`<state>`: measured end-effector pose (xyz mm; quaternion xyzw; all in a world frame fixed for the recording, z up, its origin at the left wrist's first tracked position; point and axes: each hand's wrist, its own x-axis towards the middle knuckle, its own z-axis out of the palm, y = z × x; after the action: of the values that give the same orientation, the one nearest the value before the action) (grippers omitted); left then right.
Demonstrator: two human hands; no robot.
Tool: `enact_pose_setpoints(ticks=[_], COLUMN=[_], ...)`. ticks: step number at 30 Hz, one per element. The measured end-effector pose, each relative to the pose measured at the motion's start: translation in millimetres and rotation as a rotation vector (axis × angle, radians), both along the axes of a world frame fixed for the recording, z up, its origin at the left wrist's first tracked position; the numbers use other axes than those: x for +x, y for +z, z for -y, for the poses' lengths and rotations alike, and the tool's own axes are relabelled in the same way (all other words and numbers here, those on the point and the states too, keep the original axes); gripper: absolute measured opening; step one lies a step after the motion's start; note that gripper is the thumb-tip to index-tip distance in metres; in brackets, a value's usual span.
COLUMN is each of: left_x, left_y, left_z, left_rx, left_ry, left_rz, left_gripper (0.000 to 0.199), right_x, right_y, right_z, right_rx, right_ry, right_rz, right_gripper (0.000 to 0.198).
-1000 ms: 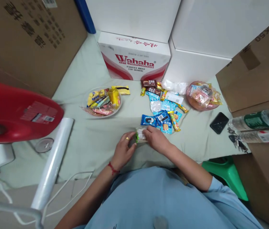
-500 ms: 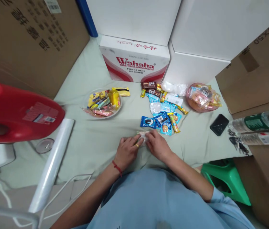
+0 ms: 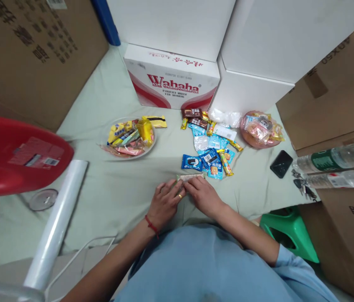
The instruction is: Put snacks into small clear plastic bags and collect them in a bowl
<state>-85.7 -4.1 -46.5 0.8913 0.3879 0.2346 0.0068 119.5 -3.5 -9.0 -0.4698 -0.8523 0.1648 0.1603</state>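
A small pale packet in clear wrapping (image 3: 189, 177) lies flat on the cloth near the table's front. My left hand (image 3: 166, 202), with a ring and a red cord at the wrist, presses its fingertips on the left part of the packet. From the other side my right hand (image 3: 204, 196) bears on it with bent fingers, close to the left fingertips. The fingers hide much of the packet. Just beyond the hands lie a blue snack packet (image 3: 192, 162) and a yellow stick-shaped packet (image 3: 225, 162), part of a heap of wrapped snacks.
A clear bowl of snacks (image 3: 151, 147) stands left, a pink bowl (image 3: 249, 136) right. A white Wahaha carton (image 3: 177, 86) is behind. Left are a plastic-film roll (image 3: 57, 222) and a red container (image 3: 22, 155); right, a phone (image 3: 281, 164), keys (image 3: 304, 188) and bottles (image 3: 337, 158).
The view has shifted slightly. My fingers have changed position on the packet, and it now shows as a longer strip along the far side of my fingertips.
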Motion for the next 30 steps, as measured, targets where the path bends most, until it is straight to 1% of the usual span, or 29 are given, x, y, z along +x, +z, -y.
enact_pose_setpoints(ticks=[2, 5, 7, 8, 10, 13, 16, 19, 21, 23, 25, 28, 30], left_x=[0, 2, 4, 5, 5, 0, -9, -15, -17, -17, -16, -15, -15], left_y=[-2.9, -7.9, -10.9, -12.1, -14.1, -16.1, -18.3, -20.6, -22.1, -23.4, -23.7, -20.7, -16.0], left_z=[1, 3, 2, 1, -2, -6, -9, -11, -14, -17, -19, -19, -17], left_rx=[0.005, 0.01, 0.011, 0.006, -0.017, -0.076, -0.125, -0.128, -0.121, -0.119, -0.129, -0.221, -0.377], left_ry=[-0.014, -0.031, -0.067, -0.09, -0.13, -0.151, -0.162, -0.184, -0.187, -0.189, -0.198, -0.176, -0.125], left_rz=[0.013, 0.026, 0.034, 0.039, 0.06, 0.158, 0.267, 0.269, 0.25, 0.257, 0.293, 0.399, 0.503], left_gripper=[0.043, 0.048, 0.048, 0.048, 0.051, 0.06, 0.065, 0.057, 0.051, 0.046, 0.043, 0.04, 0.04], right_x=[6, 9, 4, 0, -9, -18, -20, -22, -24, -24, -21, -14, -9], right_y=[4, 8, 6, 4, -2, -11, -14, -8, -2, 1, 1, -3, -4], right_z=[-3, -11, -13, -13, -10, 0, 10, 14, 14, 13, 10, 3, -3], right_rx=[-0.006, -0.047, -0.066, -0.06, -0.013, 0.067, 0.056, 0.03, 0.031, 0.039, 0.055, 0.098, 0.106], right_ry=[-0.038, -0.174, -0.243, -0.246, -0.203, -0.188, -0.17, -0.097, -0.076, -0.067, -0.056, -0.015, 0.038], right_rz=[-0.109, -0.325, -0.371, -0.351, -0.266, -0.167, -0.1, 0.056, 0.164, 0.218, 0.221, 0.205, 0.206], right_gripper=[0.029, 0.026, 0.024, 0.024, 0.029, 0.036, 0.03, 0.027, 0.028, 0.027, 0.026, 0.027, 0.029])
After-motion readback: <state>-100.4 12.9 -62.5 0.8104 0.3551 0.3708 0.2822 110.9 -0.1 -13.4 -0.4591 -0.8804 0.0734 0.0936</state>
